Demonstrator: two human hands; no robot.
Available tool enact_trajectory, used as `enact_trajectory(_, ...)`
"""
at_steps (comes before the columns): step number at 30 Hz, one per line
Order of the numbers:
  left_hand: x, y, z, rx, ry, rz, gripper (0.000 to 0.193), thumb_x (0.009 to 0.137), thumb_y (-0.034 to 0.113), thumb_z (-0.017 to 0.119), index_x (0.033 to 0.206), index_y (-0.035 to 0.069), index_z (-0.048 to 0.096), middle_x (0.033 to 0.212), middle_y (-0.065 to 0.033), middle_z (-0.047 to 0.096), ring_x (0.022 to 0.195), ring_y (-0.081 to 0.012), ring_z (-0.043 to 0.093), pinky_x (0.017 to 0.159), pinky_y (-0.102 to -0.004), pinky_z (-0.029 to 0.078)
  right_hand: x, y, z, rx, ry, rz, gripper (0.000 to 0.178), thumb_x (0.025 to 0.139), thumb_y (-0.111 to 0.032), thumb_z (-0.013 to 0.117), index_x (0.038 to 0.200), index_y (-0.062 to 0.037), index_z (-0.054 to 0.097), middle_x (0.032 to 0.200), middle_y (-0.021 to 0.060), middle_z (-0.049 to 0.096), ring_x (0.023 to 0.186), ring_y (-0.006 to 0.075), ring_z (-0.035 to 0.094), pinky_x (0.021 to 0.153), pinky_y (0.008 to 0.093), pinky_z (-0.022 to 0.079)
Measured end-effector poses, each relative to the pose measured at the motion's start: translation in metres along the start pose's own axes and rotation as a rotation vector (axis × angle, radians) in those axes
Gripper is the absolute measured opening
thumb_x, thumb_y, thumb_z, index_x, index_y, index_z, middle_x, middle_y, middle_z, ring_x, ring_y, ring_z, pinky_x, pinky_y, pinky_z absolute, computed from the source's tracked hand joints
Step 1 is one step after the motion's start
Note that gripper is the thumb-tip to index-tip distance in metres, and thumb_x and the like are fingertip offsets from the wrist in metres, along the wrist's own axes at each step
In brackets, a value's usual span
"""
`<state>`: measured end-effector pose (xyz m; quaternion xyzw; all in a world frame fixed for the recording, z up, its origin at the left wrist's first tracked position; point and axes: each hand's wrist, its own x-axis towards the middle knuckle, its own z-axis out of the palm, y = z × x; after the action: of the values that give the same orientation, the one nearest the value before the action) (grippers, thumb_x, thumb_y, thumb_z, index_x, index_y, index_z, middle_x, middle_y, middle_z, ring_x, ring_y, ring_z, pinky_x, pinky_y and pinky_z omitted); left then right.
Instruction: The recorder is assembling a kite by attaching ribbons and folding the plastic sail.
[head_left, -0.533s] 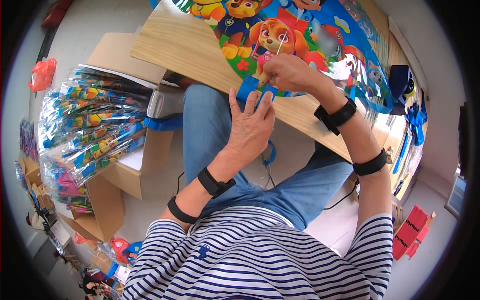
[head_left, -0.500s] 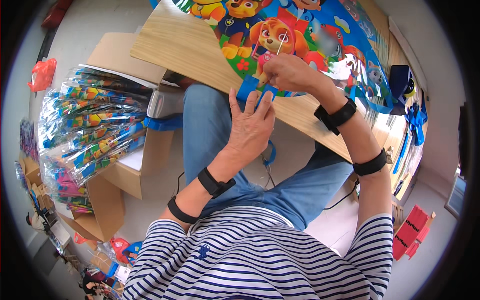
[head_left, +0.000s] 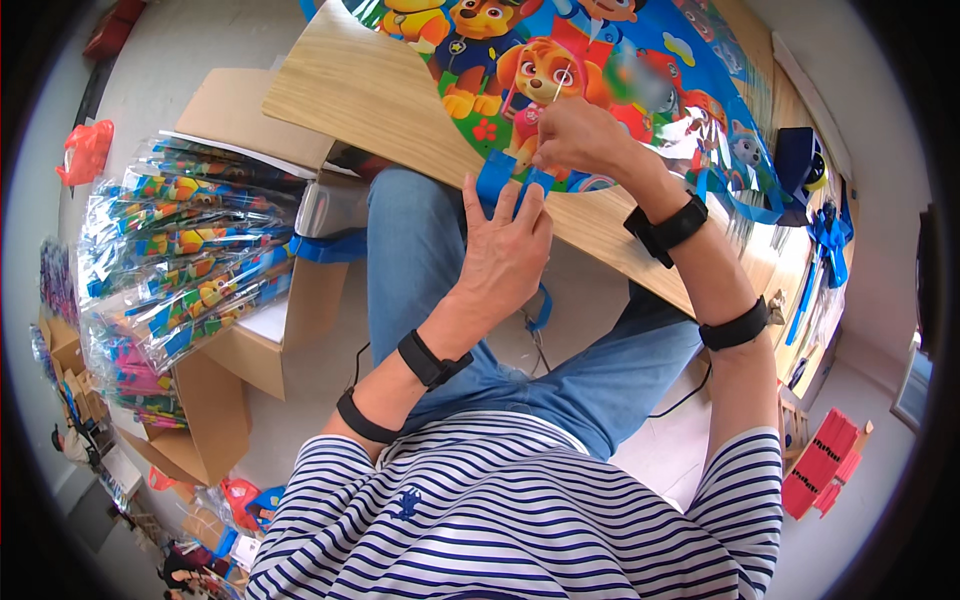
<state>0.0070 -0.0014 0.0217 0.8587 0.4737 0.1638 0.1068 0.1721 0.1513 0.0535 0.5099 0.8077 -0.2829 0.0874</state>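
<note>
A blue, glossy sheet printed with cartoon dogs (head_left: pixel 480 130) lies on the wooden table, its curved edge toward me. At that edge my left hand (head_left: pixel 500 245) holds a folded blue strap (head_left: pixel 494 178), the fingers stretched up along and around it; the thumb is hidden. Just above and to the right, my right hand (head_left: pixel 580 140) is closed in a pinch, its fingertips over the sheet near the strap. A thin pale line (head_left: pixel 563 82) shows above the knuckles; whether it belongs to something in the hand I cannot tell.
At the left, an open cardboard box (head_left: pixel 215 400) bears a stack of printed pieces in clear wrap (head_left: pixel 190 240). A red plastic bag (head_left: pixel 85 152) lies beyond it. Blue straps (head_left: pixel 830 235) and a dark blue object (head_left: pixel 797 160) are at the table's right end.
My right hand has moved slightly up and left, away from the strap. The left fingers have shifted a little, and more of the strap shows.
</note>
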Motion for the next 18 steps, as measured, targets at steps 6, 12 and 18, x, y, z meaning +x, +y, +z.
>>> enact_trajectory(6, 0.001, 0.001, 0.000, 0.032, 0.011, 0.001, 0.058, 0.071, 0.022, 0.087, 0.119, -0.002, 0.065, 0.136, -0.0129, 0.049, 0.129, -0.0325, 0.049, 0.111, -0.0759, 0.027, -0.011, 0.007, -0.001, 0.142, 0.515, -0.014, 0.029, 0.071, -0.022, 0.083, 0.081, -0.0011, 0.066, 0.079, 0.0156, 0.071, 0.079, 0.0335, 0.070, 0.068, 0.0430, 0.054)
enact_trajectory(12, 0.001, 0.002, 0.000, -0.022, 0.082, 0.009, 0.034, 0.076, 0.015, 0.076, 0.104, -0.003, 0.070, 0.131, -0.0180, 0.055, 0.124, -0.0371, 0.052, 0.112, -0.0798, 0.025, -0.028, -0.006, 0.020, 0.334, 0.326, 0.116, 0.029, 0.071, -0.021, 0.086, 0.077, -0.0016, 0.065, 0.070, 0.0098, 0.067, 0.066, 0.0195, 0.066, 0.060, 0.0375, 0.049)
enact_trajectory(18, 0.001, 0.002, -0.002, 0.019, 0.053, 0.020, 0.043, 0.073, 0.021, 0.082, 0.107, -0.001, 0.070, 0.133, -0.0154, 0.055, 0.127, -0.0355, 0.051, 0.112, -0.0786, 0.026, -0.021, -0.008, 0.037, 0.282, 0.385, 0.331, 0.025, 0.069, -0.027, 0.084, 0.081, -0.0091, 0.072, 0.078, 0.0117, 0.074, 0.081, 0.0333, 0.073, 0.069, 0.0450, 0.056)
